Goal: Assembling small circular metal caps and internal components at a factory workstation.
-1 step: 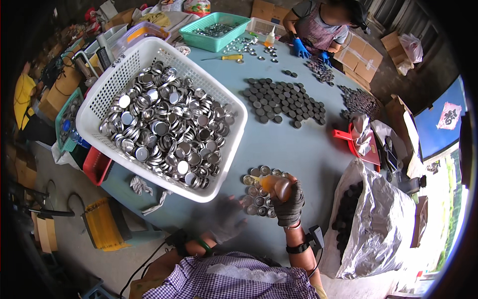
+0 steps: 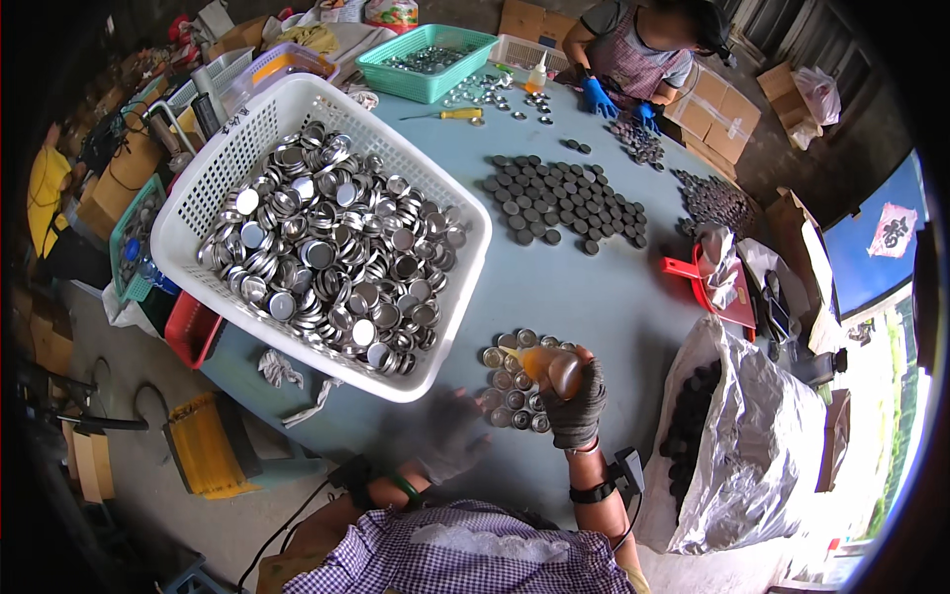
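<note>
A soft squeeze bottle of amber liquid (image 2: 554,369) is in my gloved right hand (image 2: 578,408), whose fingers are wrapped round it. The bottle tilts with its nozzle pointing left, above a cluster of small round metal caps (image 2: 517,400) on the table. These caps lie with their hollow sides up, and the hand and bottle hide some of them. My left hand (image 2: 440,436), in a dark glove, is smeared by motion just left of the cluster. How its fingers are held does not show. A white perforated basket (image 2: 457,327) heaped with silvery metal caps (image 2: 332,247) stands beyond it.
Dark round discs (image 2: 569,198) spread over the blue-grey table (image 2: 554,287). At right are a red dustpan (image 2: 727,292) and a silvery sack (image 2: 752,436) of black pieces. Across the table, a person in blue gloves (image 2: 597,96) works near a green basket (image 2: 426,82) and a yellow-handled screwdriver (image 2: 460,114).
</note>
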The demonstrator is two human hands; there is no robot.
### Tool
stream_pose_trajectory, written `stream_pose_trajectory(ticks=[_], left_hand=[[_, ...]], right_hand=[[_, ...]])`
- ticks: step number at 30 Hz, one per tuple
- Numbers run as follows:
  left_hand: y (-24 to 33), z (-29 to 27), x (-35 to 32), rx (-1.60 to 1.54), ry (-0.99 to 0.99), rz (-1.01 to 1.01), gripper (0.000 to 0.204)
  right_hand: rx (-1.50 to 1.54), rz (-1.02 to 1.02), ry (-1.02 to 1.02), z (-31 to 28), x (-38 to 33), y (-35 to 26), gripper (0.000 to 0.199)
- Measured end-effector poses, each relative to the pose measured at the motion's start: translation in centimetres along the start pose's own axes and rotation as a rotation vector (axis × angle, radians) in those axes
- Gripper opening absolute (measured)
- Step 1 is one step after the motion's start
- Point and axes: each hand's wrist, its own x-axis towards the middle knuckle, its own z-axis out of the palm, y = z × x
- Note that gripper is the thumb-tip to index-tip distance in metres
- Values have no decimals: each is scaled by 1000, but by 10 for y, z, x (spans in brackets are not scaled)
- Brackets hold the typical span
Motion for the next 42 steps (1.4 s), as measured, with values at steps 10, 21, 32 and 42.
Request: stream_pose_trajectory(ticks=[10, 21, 32, 42], left_hand=[[-2, 3, -3, 19, -7, -37, 46], [-2, 4, -5, 33, -34, -61, 44], [-1, 2, -1, 40, -41, -38, 45], [1, -1, 0, 29, -27, -29, 45]], right_hand=[[-429, -317, 69, -12, 14, 33, 61], [-552, -372, 85, -14, 14, 39, 62], [-530, -332, 26, -15, 8, 36, 63], [-407, -233, -32, -1, 17, 22, 59]])
